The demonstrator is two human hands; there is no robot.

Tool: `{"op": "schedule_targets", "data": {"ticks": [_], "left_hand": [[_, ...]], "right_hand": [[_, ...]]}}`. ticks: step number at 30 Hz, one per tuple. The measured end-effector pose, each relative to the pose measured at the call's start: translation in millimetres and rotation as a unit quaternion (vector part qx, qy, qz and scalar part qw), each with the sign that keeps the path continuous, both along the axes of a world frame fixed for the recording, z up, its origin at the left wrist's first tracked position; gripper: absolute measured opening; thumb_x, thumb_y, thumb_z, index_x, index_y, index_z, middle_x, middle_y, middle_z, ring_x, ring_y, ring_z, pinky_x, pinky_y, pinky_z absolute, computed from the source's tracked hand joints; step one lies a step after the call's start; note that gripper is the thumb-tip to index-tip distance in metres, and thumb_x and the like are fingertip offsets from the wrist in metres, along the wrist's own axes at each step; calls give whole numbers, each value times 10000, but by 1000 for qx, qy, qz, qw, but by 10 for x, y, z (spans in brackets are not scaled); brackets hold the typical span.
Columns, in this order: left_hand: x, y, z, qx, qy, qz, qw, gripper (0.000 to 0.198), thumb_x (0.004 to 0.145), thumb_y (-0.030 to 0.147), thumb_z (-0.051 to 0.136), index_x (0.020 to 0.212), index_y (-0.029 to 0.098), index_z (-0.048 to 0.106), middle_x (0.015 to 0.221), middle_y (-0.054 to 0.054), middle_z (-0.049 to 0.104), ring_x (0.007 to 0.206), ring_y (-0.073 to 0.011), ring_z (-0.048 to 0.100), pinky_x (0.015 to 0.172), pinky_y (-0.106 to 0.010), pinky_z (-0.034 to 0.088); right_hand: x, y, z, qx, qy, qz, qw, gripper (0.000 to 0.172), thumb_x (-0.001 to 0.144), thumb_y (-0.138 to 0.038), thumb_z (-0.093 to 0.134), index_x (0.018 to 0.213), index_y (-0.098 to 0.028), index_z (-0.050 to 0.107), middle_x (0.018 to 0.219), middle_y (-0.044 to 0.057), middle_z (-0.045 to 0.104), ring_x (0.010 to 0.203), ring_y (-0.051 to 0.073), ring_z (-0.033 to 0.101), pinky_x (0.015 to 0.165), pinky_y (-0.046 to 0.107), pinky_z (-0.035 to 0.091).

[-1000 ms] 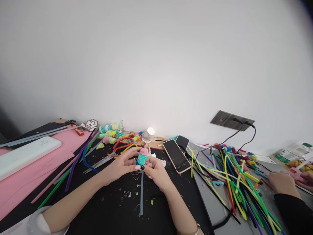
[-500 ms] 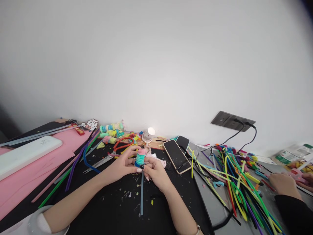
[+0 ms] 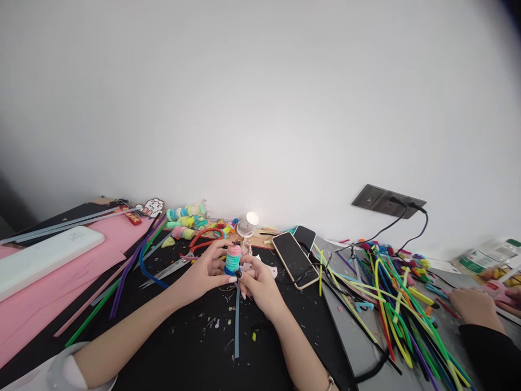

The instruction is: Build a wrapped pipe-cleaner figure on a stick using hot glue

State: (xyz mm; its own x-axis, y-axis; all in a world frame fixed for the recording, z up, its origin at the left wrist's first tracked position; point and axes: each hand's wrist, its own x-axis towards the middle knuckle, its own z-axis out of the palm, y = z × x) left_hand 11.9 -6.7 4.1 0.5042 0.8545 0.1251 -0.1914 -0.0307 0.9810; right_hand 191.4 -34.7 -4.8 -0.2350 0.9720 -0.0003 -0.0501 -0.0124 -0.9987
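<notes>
Between my two hands is a small coil of wound pipe cleaner [image 3: 233, 260], pink on top, turquoise in the middle and blue at the bottom. My left hand [image 3: 207, 269] grips it from the left, with fingers curled behind and the thumb at its base. From the right, my right hand [image 3: 260, 285] pinches the lower edge with thumb and fingers. A grey-blue pipe cleaner [image 3: 237, 326] hangs down from the base toward me. Just left of my left hand lie scissors [image 3: 166, 272] beside a bent blue pipe cleaner [image 3: 144, 266].
Finished coils [image 3: 185, 212] and a paper cup [image 3: 247, 224] stand along the wall. Phones [image 3: 295, 259] lie to the right, near a heap of pipe cleaners [image 3: 399, 309]. Another person's hand [image 3: 474, 307] works at far right. A white case [image 3: 52, 260] rests on pink sheets [image 3: 28, 326].
The coil has tilted slightly and shifted a little left in my fingers. Both hands keep their hold in nearly the same place.
</notes>
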Motion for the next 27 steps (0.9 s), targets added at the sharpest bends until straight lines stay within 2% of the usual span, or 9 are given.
{"op": "schedule_targets", "data": {"ticks": [5,10,16,22,27], "left_hand": [[-3,-9,33,0,6,-14,1000,591,763,227,747,1218,270,373,1138,-70,639,1030,-231,662,858,-373,511],[-11,7,19,10,15,3,1000,571,783,233,729,1221,278,364,1079,-41,657,953,-195,668,878,-362,489],[4,24,-29,-4,-1,16,1000,594,755,222,750,1208,278,370,1085,-43,657,898,-184,671,862,-365,486],[2,-3,13,-37,-10,-24,999,597,789,188,728,1212,301,321,1110,-28,628,937,-174,671,858,-351,504],[5,-6,24,-50,-16,-30,998,672,775,187,745,1282,300,319,1145,-38,617,925,-175,671,874,-367,519]], "right_hand": [[4,12,-22,17,-3,-42,999,354,749,-437,714,897,-212,485,439,-110,514,372,84,402,429,192,259],[9,22,-54,31,-63,-66,995,354,765,-487,696,697,-211,484,422,-84,489,366,84,399,426,206,265],[11,11,-40,59,-80,-87,991,313,809,-460,632,688,-215,481,444,-77,470,402,94,391,448,215,270],[8,1,-25,77,-86,-101,988,284,819,-438,609,693,-214,487,470,-70,468,426,99,391,462,219,275],[4,3,-35,86,-101,-110,985,245,825,-400,582,699,-213,487,470,-71,464,425,102,393,459,217,276]]}}
